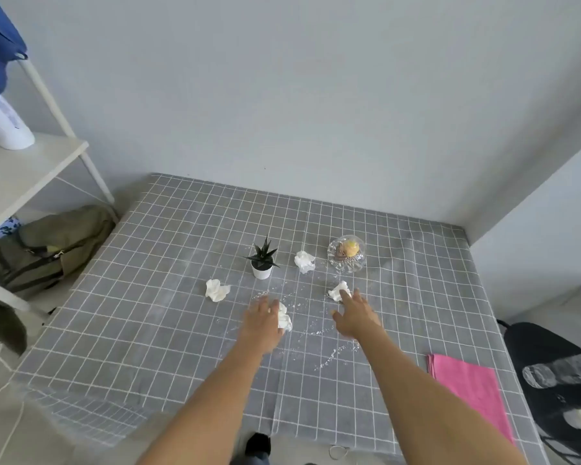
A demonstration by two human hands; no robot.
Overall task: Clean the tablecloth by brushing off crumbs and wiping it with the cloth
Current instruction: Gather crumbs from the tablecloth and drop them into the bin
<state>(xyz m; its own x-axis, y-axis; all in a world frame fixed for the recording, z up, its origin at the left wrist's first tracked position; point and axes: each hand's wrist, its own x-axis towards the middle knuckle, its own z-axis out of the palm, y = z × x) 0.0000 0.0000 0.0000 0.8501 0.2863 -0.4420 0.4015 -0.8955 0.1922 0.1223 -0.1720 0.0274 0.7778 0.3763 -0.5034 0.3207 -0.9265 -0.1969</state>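
A: Under the left hand point(261, 325), what was there?

B: A crumpled tissue point(285, 318), its fingers curled onto it. Just ahead of the right hand point(356, 315), fingers straight and holding nothing, another tissue wad point(339, 290) touched the fingertips.

A: And the cloth?

B: The pink cloth point(470, 394) lay well back and to the right of that hand, nearer the right arm, long axis running toward the near edge of the tablecloth point(148, 280). Crumbs point(329, 359) lay between.

Both forearms are bare from the bottom edge of the picture up to the wrists, with no sleeves, watch, bracelet or rings showing. The left hand point(262, 325) and right hand point(356, 318) wear no gloves. A dark shoe toe point(258, 444) shows between the arms.
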